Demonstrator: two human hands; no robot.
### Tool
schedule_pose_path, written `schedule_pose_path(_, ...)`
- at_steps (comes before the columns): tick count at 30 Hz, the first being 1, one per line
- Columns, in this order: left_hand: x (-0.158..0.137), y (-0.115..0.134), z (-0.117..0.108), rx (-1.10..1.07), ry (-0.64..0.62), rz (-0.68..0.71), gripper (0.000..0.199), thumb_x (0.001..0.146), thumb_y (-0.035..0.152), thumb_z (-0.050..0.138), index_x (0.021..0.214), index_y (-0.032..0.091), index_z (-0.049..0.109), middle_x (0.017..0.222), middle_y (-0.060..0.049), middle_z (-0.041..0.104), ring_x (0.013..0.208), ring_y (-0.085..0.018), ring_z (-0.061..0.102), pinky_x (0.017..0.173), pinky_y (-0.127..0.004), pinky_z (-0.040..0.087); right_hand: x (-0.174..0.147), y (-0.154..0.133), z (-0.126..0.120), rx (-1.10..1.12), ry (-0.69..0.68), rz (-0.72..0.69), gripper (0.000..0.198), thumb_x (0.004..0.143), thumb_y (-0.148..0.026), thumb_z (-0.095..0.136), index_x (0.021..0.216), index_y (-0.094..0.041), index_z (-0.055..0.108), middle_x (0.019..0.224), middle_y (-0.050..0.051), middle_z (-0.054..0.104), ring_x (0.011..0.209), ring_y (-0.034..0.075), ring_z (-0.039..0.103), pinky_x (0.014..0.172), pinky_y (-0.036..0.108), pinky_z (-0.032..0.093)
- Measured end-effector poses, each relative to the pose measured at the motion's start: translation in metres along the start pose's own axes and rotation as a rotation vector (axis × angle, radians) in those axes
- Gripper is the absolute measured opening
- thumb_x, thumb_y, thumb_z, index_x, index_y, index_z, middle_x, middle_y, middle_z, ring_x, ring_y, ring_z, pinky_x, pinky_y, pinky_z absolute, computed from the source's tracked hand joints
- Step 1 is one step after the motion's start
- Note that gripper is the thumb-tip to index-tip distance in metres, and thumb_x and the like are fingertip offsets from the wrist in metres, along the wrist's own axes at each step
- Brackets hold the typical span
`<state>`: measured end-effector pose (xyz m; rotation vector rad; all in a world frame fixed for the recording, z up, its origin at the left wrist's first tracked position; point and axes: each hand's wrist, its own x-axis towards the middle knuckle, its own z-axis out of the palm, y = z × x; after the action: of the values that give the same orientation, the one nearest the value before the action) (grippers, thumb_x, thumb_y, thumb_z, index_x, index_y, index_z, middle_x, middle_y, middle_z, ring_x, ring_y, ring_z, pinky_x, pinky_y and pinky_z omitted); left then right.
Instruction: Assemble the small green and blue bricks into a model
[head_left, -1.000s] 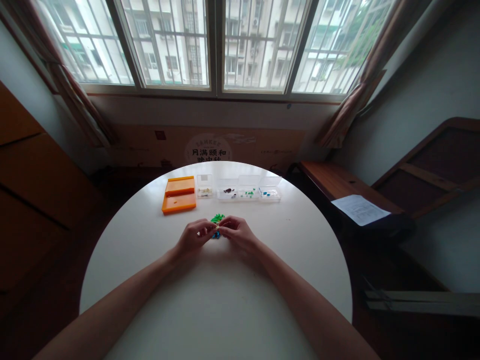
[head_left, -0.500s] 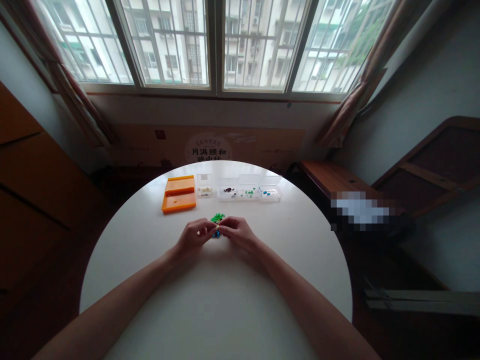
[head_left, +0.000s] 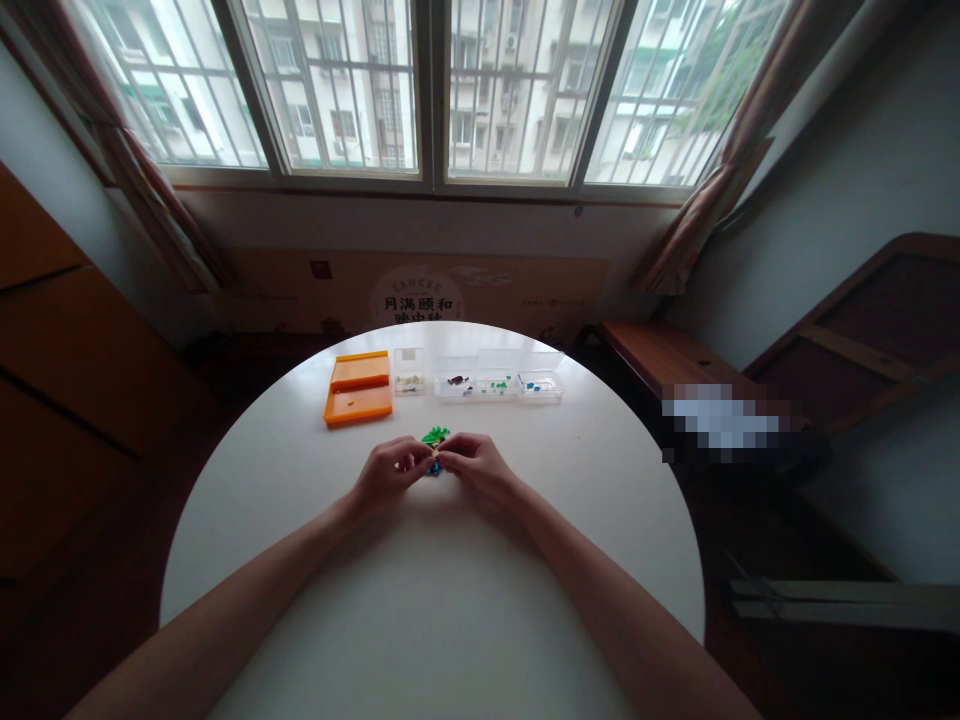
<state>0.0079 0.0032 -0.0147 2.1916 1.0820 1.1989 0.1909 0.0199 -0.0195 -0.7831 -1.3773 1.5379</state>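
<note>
Barely anything has moved since the earlier frame: at most a slight shift at the fingertips, with both forearms lying as they did and the containers unmoved. Left hand (head_left: 386, 472) and right hand (head_left: 480, 464) meet over the middle of the white round bench (head_left: 465, 600), at a small brick cluster (head_left: 435, 437), green on its far side and blue on its near side, with a pale bit between the fingertips. On each hand the thumb and fingers appear pinched onto the cluster from its two sides; exactly which piece each grips is too small to tell.

It should be very light and stiff, probably smooth plastic that could slip under hard pressure, and its thin green parts may pop off if squeezed. A hold low on the denser blue part, with the thumb opposite the index fingertip, looks safer than one on the green tips.

Beyond it, toward the left, lies an orange tray (head_left: 375, 412) with a tiny piece in it. Beside the tray stand a small clear box (head_left: 410, 394) of pale pieces and a row of clear boxes (head_left: 454, 397) holding dark, green and blue bits.
</note>
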Motion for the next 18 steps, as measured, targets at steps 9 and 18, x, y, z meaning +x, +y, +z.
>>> schedule_pose_path(9,0.0005,-0.0009,-0.0002,0.010,-0.008,0.012,0.013,0.082,0.026,0.060,0.081,0.015,0.067,0.066,-0.001,0.060,0.051,-0.007,0.049,0.050,-0.017,0.041,-0.0010,-0.0021,0.0010,-0.017,0.006,0.012,0.029,0.063,-0.037,0.075,0.078,-0.012,0.068,0.059,0.000,0.060,0.050,0.009,0.048,0.049,0.023,0.035)
schedule_pose_path(18,0.0008,0.0010,-0.0007,0.012,-0.007,0.016,0.017,0.083,0.029,0.059,0.080,0.014,0.067,0.065,-0.001,0.061,0.051,-0.007,0.049,0.050,-0.017,0.041,-0.0011,-0.0018,0.0003,-0.029,0.006,0.009,0.030,0.063,-0.038,0.074,0.077,-0.012,0.067,0.059,0.000,0.060,0.050,0.009,0.048,0.050,0.023,0.036)
